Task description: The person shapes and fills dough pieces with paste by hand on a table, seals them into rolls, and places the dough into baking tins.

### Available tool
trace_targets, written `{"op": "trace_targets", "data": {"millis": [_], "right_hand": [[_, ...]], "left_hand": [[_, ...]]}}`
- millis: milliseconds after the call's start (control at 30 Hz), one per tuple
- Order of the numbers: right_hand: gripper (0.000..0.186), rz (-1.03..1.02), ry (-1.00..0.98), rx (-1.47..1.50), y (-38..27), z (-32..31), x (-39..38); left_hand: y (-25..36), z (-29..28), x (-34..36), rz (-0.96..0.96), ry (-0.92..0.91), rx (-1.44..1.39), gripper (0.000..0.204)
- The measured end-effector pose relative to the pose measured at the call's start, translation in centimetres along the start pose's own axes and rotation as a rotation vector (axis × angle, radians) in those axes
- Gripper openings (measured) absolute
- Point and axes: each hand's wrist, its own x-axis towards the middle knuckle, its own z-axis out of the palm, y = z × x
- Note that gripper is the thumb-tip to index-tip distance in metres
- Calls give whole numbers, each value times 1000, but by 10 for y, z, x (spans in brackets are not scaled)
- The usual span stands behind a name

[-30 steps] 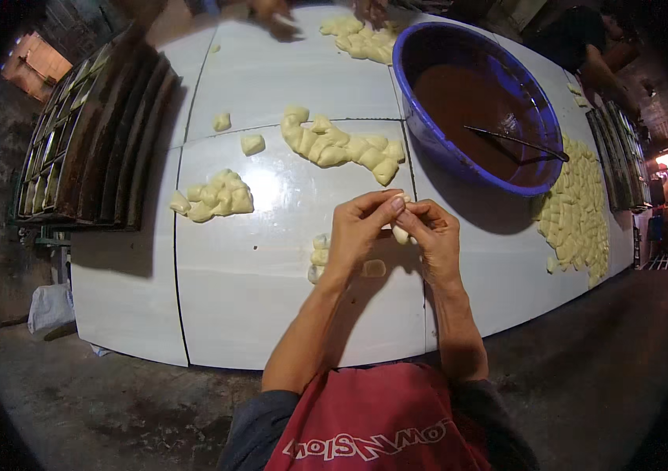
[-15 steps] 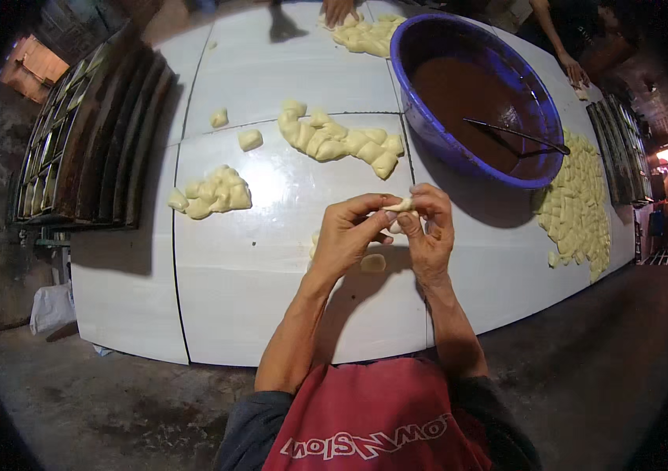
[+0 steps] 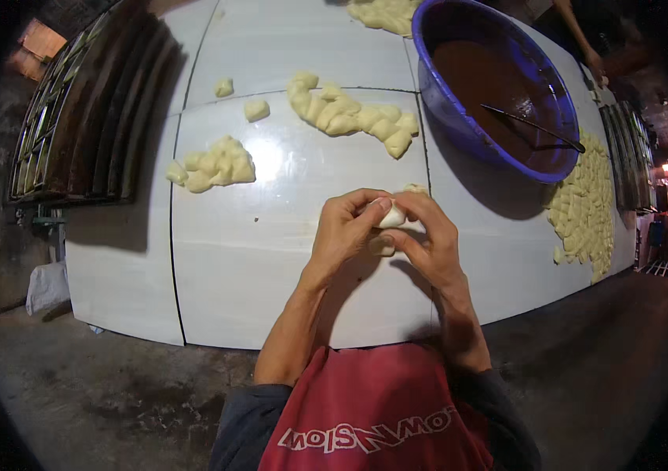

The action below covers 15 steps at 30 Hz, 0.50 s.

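Between the fingertips of both hands is a small pale piece of dough, pinched over the white tabletop. My left hand grips it with thumb and fingers from the left. My right hand closes on it from the right, its fingers curled over the top. Just below, partly hidden by the right thumb, is another flattened dough piece. A bit of dough shows behind the right fingers. Farther off lie a long cluster of dough lumps, a smaller heap and two single lumps.
A large blue-purple basin of brown paste stands at the right back, a thin dark tool across it. Many dough pieces cover the right side. Dark metal trays stand stacked at left. Another person's arm reaches in at the far right.
My hands have drawn closer together, and the right fingers have folded over the dough, which looks more rounded. The view has shifted, so the table sits higher.
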Motion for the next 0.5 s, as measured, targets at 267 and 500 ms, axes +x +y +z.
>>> {"op": "trace_targets", "data": {"millis": [267, 500], "right_hand": [[18, 242, -223, -346, 37, 1, -26], [29, 371, -192, -117, 2, 92, 52]], "left_hand": [[13, -34, -28, 96, 401, 604, 41], [24, -170, -11, 511, 761, 1133, 24]]}}
